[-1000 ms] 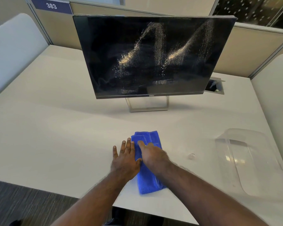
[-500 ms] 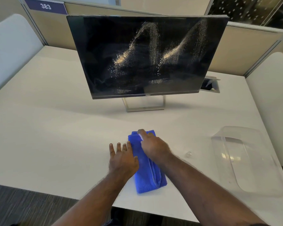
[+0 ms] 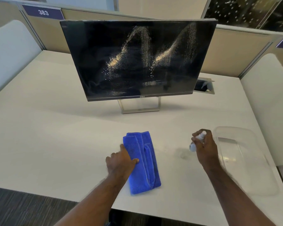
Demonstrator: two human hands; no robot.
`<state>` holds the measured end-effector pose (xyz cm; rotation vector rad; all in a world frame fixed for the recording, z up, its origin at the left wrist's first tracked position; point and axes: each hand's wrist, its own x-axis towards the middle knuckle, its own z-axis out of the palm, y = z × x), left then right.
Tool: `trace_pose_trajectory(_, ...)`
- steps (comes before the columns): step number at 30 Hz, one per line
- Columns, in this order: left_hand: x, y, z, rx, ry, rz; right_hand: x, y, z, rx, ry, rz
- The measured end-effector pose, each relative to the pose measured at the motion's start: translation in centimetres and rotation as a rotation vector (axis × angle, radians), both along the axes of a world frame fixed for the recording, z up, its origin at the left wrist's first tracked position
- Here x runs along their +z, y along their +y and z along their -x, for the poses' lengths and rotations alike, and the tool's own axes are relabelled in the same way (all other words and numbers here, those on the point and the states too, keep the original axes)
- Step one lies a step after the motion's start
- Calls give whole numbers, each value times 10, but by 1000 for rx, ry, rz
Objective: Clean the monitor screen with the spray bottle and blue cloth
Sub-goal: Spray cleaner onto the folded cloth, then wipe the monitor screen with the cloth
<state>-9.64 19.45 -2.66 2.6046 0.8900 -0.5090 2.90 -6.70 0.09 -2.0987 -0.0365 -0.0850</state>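
White counter (image 3: 55, 128) fills a cubicle bounded by beige partitions, and a purple sign (image 3: 43, 12) at the far left reads "383". At the far middle of the counter stands the monitor (image 3: 137, 59) on a silver stand; its lower bezel reads "DELL". Its dark screen is off and carries two arching streaks of pale droplets, with runs trailing down below them. The blue cloth (image 3: 145, 162) lies folded into a long strip at the near middle of the counter. The left hand (image 3: 121, 162) rests on the cloth's left edge, fingers released and lying flat, thumb on the fabric. The right hand (image 3: 204, 144), to the right of the cloth, has its fingers clenched around a small, blurred spray bottle (image 3: 196, 141). A clear plastic bin (image 3: 252, 160) sits at the near right.
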Motion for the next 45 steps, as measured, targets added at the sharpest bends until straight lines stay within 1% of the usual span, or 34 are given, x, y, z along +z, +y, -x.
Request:
trace_pose_trajectory(3, -3, 0, -1, 214, -19, 187, -15, -7, 6, 7, 15, 26)
trace_pose_trajectory(5, -5, 0, -3, 295, -41, 375, -25, -11, 9, 13, 24, 22)
trace_pose_trajectory(7, -4, -3, -4, 396, -140, 602, -34, -14, 11, 18, 14, 23)
trace_pose_trajectory(9, 1, -8, -4, 498, -235, 790, -38, -18, 12, 22, 14, 20)
trace_pose_trajectory(13, 18, -16, -3, 521, -330, 1034, -38, -25, 8, 37, -13, 58)
trace_pose_trajectory(17, 41, -20, -3, 521, -427, 1161, -29, -28, 7, 50, 3, 61)
trace_pose_trajectory(19, 53, -20, -2, 496, -482, 1198, -18, -28, 11, 65, -31, 56)
trace_pose_trajectory(20, 60, -20, -2, 478, -508, 1211, -8, -27, 14, 69, -75, 62)
trace_pose_trajectory(22, 77, -18, -2, 438, -554, 1231, 16, -24, 18, 87, -227, 49)
trace_pose_trajectory(24, 93, -15, -3, 426, -595, 1279, 43, -13, 24, 111, -389, -31)
trace_pose_trajectory(25, 101, -13, -4, 420, -614, 1320, 58, -3, 28, 123, -424, -72)
trace_pose_trajectory(26, 110, -10, -6, 401, -637, 1366, 74, 8, 31, 138, -409, -103)
trace_pose_trajectory(27, 120, -6, -8, 367, -662, 1407, 91, 21, 34, 157, -336, -139)
trace_pose_trajectory(28, 130, -2, -11, 324, -685, 1443, 106, 35, 36, 190, -197, -196)
trace_pose_trajectory(30, 148, 6, -20, 234, -720, 1494, 130, 58, 34, 329, 204, -327)
trace_pose_trajectory(32, 161, 14, -29, 155, -724, 1488, 143, 78, 32, 539, 629, -490)
trace_pose_trajectory(33, 166, 18, -34, 123, -714, 1466, 145, 86, 31, 591, 774, -592)
trace_pose_trajectory(34, 170, 23, -38, 97, -699, 1436, 145, 94, 30, 599, 856, -695)
trace_pose_trajectory(35, 173, 29, -43, 75, -682, 1401, 144, 103, 29, 594, 875, -794)
trace_pose_trajectory(37, 176, 40, -51, 31, -662, 1328, 139, 120, 27, 602, 801, -923)
trace_pose_trajectory(38, 177, 46, -55, 17, -665, 1279, 138, 129, 26, 592, 747, -946)
trace_pose_trajectory(40, 178, 59, -63, 14, -685, 1150, 135, 147, 21, 507, 625, -917)
trace_pose_trajectory(42, 175, 72, -72, 1, -693, 1023, 137, 163, 12, 346, 494, -834)
trace_pose_trajectory(45, 172, 103, -87, 40, -770, 792, 146, 179, -19, -15, 269, -657)
